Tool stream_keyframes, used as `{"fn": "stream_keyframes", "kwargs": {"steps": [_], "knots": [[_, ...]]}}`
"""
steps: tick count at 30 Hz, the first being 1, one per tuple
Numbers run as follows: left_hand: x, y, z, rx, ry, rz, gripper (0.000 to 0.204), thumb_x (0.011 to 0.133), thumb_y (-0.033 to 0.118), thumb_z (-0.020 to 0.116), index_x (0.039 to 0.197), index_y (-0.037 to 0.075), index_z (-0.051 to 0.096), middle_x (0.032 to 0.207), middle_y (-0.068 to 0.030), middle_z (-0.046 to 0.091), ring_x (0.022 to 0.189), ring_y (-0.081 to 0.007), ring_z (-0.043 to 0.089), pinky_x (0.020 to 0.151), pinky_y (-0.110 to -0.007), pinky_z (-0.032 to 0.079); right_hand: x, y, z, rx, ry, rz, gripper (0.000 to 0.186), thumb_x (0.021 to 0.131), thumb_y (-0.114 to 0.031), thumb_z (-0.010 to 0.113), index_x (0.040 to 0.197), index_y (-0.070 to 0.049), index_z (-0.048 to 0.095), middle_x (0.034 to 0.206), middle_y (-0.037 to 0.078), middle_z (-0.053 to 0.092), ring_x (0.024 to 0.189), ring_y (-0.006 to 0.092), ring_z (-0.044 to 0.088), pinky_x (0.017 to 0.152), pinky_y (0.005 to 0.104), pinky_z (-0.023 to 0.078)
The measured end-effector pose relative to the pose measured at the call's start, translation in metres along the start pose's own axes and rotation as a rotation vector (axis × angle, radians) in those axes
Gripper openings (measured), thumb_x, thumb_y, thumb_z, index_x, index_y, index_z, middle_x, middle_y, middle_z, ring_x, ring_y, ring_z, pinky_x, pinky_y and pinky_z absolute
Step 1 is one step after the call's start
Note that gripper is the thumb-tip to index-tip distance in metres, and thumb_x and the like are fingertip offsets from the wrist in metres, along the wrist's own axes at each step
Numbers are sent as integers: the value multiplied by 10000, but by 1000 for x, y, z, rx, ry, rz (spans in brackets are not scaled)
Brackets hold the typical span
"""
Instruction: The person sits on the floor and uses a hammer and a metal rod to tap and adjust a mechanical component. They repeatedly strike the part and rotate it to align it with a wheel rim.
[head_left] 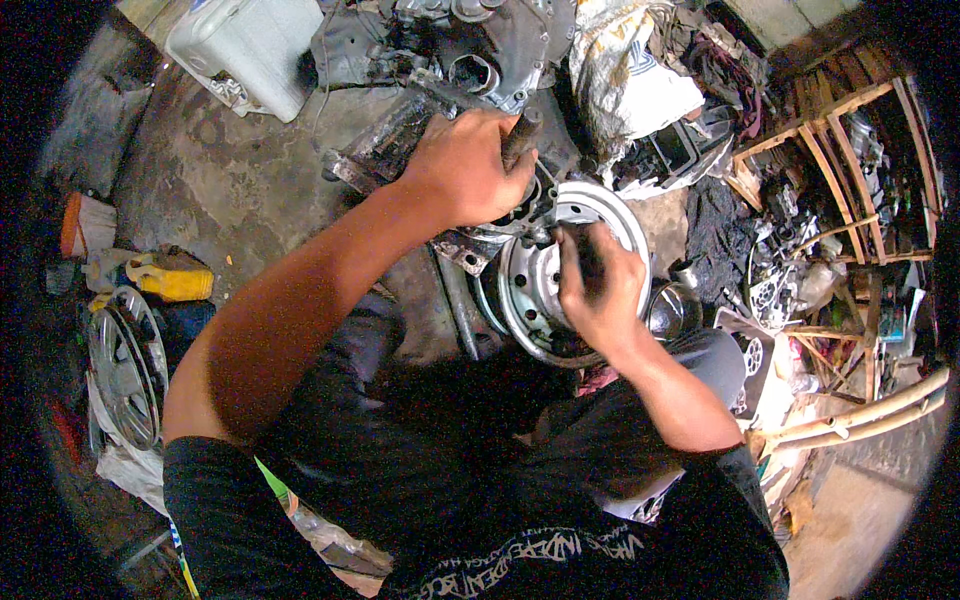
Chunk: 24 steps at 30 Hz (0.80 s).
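My left hand [465, 165] is closed round a dark, rusty cylindrical metal piece [522, 138], whose blunt end sticks up past the thumb. Below it sits a greasy metal part [465, 250] with holes, partly covered by the hand. A silver steel wheel rim [632, 225] lies beneath the parts, between my knees. Over the rim, my right hand [605, 280] is curled, thumb and fingers close to a small dark fitting on the part's edge. What those fingers hold is hidden in shadow. A blocky, dirty metal piece [365, 160] extends behind the left wrist.
A white plastic container [250, 50] stands far left, near greasy engine casings [525, 50]. A white sack [640, 75] lies beyond the rim. Wooden racks [835, 180] with metal scrap line the right. At left are a yellow bottle [170, 277] and wheel covers [125, 370].
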<state>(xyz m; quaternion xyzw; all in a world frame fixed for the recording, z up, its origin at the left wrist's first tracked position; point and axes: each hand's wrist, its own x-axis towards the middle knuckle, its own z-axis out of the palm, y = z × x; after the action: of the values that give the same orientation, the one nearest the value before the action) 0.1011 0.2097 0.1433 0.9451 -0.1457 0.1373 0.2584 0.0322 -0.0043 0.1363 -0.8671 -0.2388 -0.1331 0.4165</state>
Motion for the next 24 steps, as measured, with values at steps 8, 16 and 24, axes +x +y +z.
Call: {"fn": "stream_keyframes", "kwargs": {"steps": [8,16,24], "knots": [[0,0,-1,-5,-33,-21,414,918,317,682,1263,89,672,1125,-256,696,1083,-451,652,971,-522,512,10,8,-1,-24,12,61,110,896,-40,668,989,7,633,776,265,666,716,449,687,616,493,522],[-1,7,-9,-19,-62,-87,436,924,335,671,1290,98,660,1116,-267,688,1064,-457,654,960,-521,520,4,-9,0,-5,-4,7,117,887,10,663,1001,7,640,781,242,690,702,411,716,606,450,544],[-3,2,-3,14,-2,-6,445,927,331,671,1306,99,645,1112,-256,691,1057,-458,654,945,-529,521,1,-9,4,32,-8,5,106,901,-18,673,992,5,625,782,264,675,717,434,704,608,473,532]]}}
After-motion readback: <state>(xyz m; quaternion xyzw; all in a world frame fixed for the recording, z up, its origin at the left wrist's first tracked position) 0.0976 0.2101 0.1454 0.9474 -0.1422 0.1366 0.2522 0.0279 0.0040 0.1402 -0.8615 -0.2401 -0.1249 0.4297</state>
